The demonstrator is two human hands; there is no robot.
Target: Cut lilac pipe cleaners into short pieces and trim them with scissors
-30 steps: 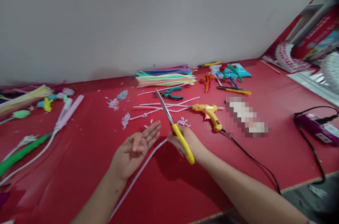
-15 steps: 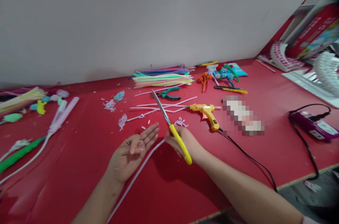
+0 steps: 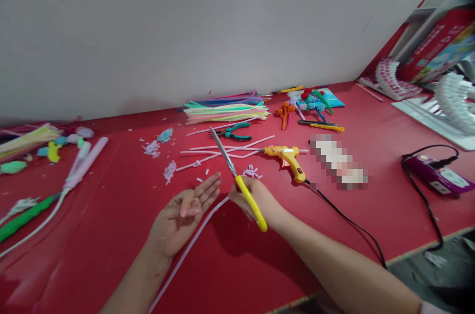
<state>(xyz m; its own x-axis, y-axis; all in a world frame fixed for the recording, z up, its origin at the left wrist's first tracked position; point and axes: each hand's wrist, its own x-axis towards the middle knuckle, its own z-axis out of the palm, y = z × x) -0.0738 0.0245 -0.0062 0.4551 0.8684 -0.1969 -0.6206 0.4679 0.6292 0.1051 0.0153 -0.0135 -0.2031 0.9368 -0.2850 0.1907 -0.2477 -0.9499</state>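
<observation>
A person's left hand [image 3: 181, 215] lies palm up over a red bench [image 3: 111, 215], open, three fingers loosely extended, with thumb and one finger curled in; whether anything sits between those two, one cannot tell; the right hand [image 3: 267, 202] grips one pair of scissors [image 3: 241, 187], yellow-handled, silver blades together and angled toward the far edge, and one lilac strip [image 3: 193, 240] meets its fingers; at the bench's middle lie one yellow glue gun [image 3: 287, 153], one pair of teal-handled pliers [image 3: 230, 131], at least three crossing lilac stems [image 3: 202, 148], two loose snippets [image 3: 207, 172] and a small pile of cut pieces [image 3: 251, 172], too bunched to count; the strip itself is thin and pale, bending softly from the right hand past the left wrist toward the near edge; one multicoloured bundle [image 3: 226, 111] lines the far edge.
</observation>
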